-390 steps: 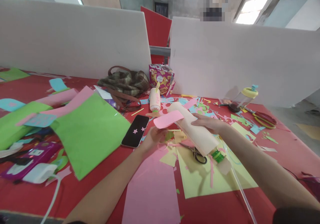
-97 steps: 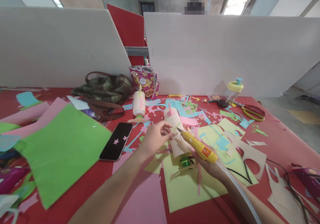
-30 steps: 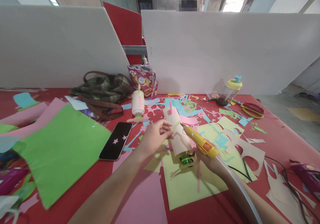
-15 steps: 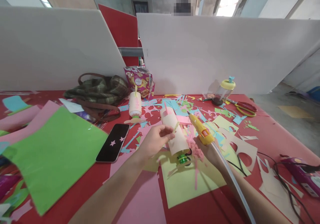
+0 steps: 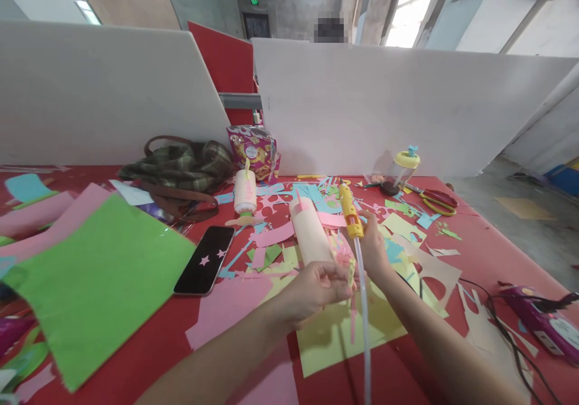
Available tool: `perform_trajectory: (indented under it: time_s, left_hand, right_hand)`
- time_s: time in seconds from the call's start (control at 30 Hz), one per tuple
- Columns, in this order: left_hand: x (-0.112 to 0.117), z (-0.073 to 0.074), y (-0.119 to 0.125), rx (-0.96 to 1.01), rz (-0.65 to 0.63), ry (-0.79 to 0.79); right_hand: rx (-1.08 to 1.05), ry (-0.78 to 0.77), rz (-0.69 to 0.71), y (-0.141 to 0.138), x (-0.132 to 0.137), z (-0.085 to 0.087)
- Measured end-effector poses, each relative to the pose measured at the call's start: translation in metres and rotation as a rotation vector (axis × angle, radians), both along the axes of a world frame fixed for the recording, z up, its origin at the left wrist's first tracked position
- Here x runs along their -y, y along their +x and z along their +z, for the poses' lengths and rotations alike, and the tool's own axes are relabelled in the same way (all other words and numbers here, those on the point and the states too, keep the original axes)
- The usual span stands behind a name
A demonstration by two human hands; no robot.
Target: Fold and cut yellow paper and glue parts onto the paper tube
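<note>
Head camera looks down on a red tabletop [image 5: 149, 357] covered with paper scraps. The left hand [image 5: 316, 285] has its fingers pinched together on a small pink paper piece [image 5: 344, 259], just at the near end of the cream roll [image 5: 310, 236]. This roll lies near the middle of the tabletop and points toward the far edge. The right hand [image 5: 373, 249] is clamped around the yellow glue gun [image 5: 348, 213]; the nozzle points toward the far edge, and a long glue stick [image 5: 364, 332] comes out behind it. In my judgement the gluing goes well if the nozzle is brought close to the roll, only a small dot is pressed out, and the left fingers keep off the hot glue while they hold the piece flat. I count two glue guns, the yellow one and a purple glue gun [image 5: 538, 315] near the right edge. There is also one pair of scissors [image 5: 432, 200] toward the far right corner, one phone [image 5: 204, 260], one green sheet [image 5: 90, 278] at the left edge, and one small decorated bottle [image 5: 245, 191].
</note>
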State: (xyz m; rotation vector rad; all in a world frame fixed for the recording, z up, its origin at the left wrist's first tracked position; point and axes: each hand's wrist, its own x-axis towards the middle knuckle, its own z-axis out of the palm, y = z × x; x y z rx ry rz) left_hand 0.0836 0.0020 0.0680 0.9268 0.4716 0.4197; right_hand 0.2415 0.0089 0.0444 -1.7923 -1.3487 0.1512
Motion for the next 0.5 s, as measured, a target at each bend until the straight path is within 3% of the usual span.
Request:
perform_trajectory:
  time_s: [0.07, 0.2, 0.5]
  left_hand:
    - [0.006, 0.001, 0.002, 0.05, -0.038, -0.073]
    - [0.013, 0.006, 0.003, 0.081, 0.042, -0.197]
    - [0.018, 0.006, 0.002, 0.146, 0.043, -0.303]
  right_hand:
    - [0.0, 0.003, 0.01, -0.002, -0.002, -0.001]
    - [0.063, -0.01, 0.004, -0.004, -0.003, 0.002]
    - [0.249, -0.027, -0.056, -0.005, -0.005, 0.003]
